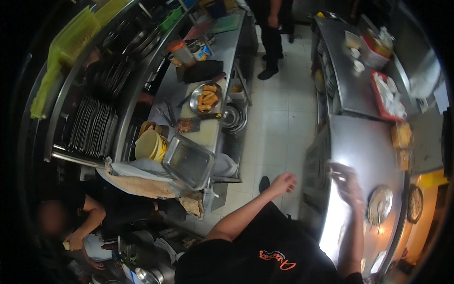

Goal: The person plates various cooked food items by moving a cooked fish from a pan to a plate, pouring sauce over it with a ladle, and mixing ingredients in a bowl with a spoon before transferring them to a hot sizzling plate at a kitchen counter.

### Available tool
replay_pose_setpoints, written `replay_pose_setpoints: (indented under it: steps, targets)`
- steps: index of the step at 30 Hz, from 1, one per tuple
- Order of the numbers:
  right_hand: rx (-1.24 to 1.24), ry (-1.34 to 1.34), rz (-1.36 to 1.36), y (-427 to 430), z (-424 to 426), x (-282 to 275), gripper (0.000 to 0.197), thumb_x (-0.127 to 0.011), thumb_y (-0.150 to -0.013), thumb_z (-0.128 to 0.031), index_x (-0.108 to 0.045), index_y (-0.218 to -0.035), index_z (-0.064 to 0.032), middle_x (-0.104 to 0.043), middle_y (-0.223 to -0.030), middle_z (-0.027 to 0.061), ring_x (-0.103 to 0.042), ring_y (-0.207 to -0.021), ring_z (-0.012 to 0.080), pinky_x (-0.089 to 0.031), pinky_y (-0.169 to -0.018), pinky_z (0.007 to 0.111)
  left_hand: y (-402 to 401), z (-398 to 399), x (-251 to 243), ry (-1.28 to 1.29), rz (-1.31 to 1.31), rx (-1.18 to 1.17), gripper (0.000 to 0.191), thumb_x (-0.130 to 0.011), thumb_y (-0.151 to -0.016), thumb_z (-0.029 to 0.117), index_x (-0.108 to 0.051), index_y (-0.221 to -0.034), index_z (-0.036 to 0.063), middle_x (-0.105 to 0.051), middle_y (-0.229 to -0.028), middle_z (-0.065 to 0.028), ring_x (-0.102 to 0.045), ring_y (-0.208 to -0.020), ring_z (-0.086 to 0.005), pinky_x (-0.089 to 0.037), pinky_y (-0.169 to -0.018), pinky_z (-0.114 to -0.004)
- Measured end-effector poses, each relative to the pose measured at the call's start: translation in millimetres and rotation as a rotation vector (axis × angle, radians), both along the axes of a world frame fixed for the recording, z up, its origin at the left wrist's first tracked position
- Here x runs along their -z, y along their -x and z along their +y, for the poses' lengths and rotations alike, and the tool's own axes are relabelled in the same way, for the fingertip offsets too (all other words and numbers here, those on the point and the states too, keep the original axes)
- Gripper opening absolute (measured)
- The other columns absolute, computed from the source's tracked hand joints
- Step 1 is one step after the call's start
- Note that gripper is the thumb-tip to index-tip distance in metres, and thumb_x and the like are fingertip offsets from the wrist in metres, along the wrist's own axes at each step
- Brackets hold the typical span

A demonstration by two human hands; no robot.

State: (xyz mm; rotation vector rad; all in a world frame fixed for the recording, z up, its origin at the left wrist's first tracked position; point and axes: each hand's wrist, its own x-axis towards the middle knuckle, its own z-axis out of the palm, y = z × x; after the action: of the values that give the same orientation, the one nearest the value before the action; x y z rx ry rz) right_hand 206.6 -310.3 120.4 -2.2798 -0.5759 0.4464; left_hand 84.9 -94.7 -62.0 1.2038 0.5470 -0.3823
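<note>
My left hand point(284, 184) hovers over the floor aisle, its fingers loosely bent and nothing visible in them. On the other side, my right hand point(347, 188) is above the near end of the stainless steel counter point(365, 145). Motion blur and glare hide its fingers, so I cannot tell whether it holds something. Nearest to it stands a round metal pan point(374, 204) with a spoon point(379, 216) on it. To the left, a rectangular steel tray point(189, 161) rests at the end of the prep table, beside a yellow tub point(150, 143).
Fried rolls fill a metal bowl point(196, 97) on a cutting board point(209, 133), near a broad spatula point(193, 125). A red tray point(377, 83) holds white bags. One person point(273, 32) stands up the tiled aisle point(275, 131); another point(90, 209) works at lower left.
</note>
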Motion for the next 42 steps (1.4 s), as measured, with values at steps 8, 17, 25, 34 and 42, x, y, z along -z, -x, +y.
replay_pose_setpoints:
  steps: [8,17,25,34,42]
  targets:
    - [-0.602,0.0,-0.257,-27.8,427.6,66.1,0.029,-0.054,-0.092,-0.02,-0.06,-0.115,-0.0032,-0.063,-0.108,0.0218,-0.061,-0.098,0.0392,-0.049,-0.087,0.042,-67.9,241.9,45.5,0.182,-0.409,-1.296,0.065,-0.058,-0.093,0.04,-0.035,-0.138,-0.0006,-0.042,-0.137,-0.0145,-0.041,-0.128,-0.0253,-0.038,-0.103,-0.042]
    - [-0.356,-0.253,0.611,-107.6,555.1,149.3,0.034,-0.065,-0.086,-0.018,-0.062,-0.11,0.0058,-0.067,-0.096,0.0184,-0.067,-0.082,0.0223,-0.054,-0.077,0.032,-102.0,294.9,3.4,0.533,-0.23,-1.594,0.066,-0.059,-0.092,0.044,-0.034,-0.126,-0.0073,-0.05,-0.12,-0.0229,-0.061,-0.102,-0.0319,-0.05,-0.09,-0.04]
    - [-1.108,0.061,-0.39,-9.3,580.0,77.7,0.06,-0.068,-0.08,-0.028,-0.047,-0.131,-0.0055,-0.048,-0.129,0.0248,-0.053,-0.114,0.039,-0.041,-0.1,0.047,-50.6,235.0,40.1,0.225,-0.177,-1.469,0.036,-0.057,-0.094,0.028,-0.041,-0.118,0.0056,-0.054,-0.107,-0.0107,-0.06,-0.09,-0.0229,-0.052,-0.08,-0.038]
    - [-1.58,-0.167,-0.52,37.3,627.4,137.7,0.065,-0.063,-0.084,-0.038,-0.043,-0.137,-0.0065,-0.038,-0.141,0.0212,-0.03,-0.135,0.0399,-0.024,-0.112,0.055,-32.8,231.6,25.6,0.132,-0.39,-1.409,0.037,-0.057,-0.095,0.022,-0.041,-0.126,0.0101,-0.056,-0.105,0.0007,-0.054,-0.083,-0.0076,-0.045,-0.066,-0.025]
    - [-1.398,-0.364,-0.507,30.9,599.1,165.0,0.054,-0.05,-0.093,-0.035,-0.039,-0.139,-0.0071,-0.034,-0.144,0.0213,-0.024,-0.138,0.0392,-0.02,-0.114,0.052,-2.5,211.5,23.1,0.226,-0.218,-1.347,0.036,-0.055,-0.096,0.024,-0.036,-0.12,0.0063,-0.049,-0.101,-0.0069,-0.051,-0.089,-0.0115,-0.049,-0.074,-0.022]
